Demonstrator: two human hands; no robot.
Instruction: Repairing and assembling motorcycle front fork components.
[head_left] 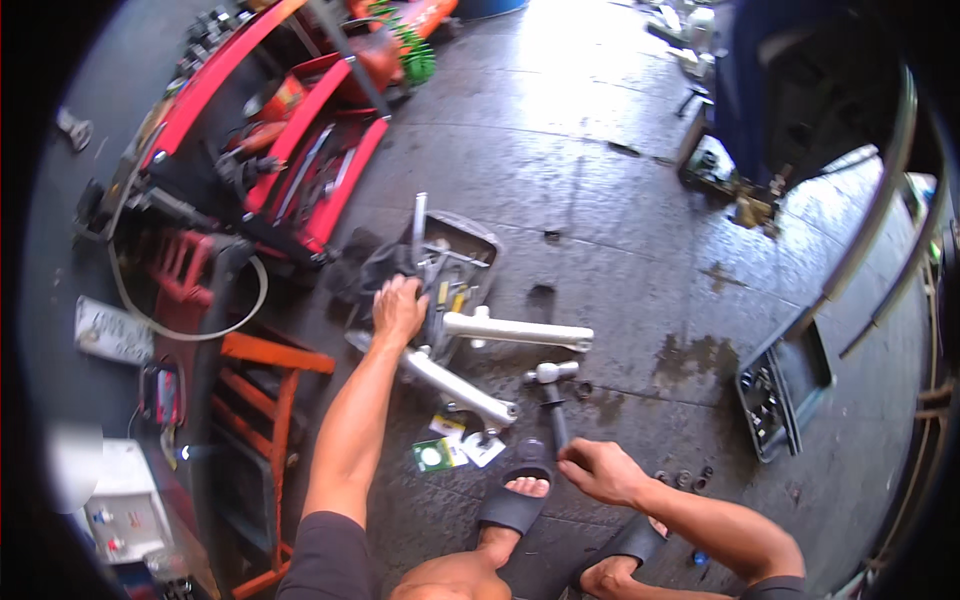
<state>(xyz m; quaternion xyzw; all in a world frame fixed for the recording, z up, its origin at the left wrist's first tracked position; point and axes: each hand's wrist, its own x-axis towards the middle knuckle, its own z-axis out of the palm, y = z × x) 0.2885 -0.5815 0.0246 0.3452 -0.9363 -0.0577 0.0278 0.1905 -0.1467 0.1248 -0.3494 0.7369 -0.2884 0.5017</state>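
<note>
Left hand (399,308) reaching into tool tray (470,232), fingers curled among tools, exact grasp unclear; right hand (600,470) wrapped round hammer (549,392) handle, head resting on floor beside silver swingarm (480,362); risks: bare toes in sandal (516,496) just beside hammer; oily floor, slippery footing; tray could tip.

The single head-worn fisheye camera is looking steeply down from above the squatting person's knees, facing forward over the wet concrete floor (620,250), sitting close to both forearms, with edges bending toward its dark rim.
</note>
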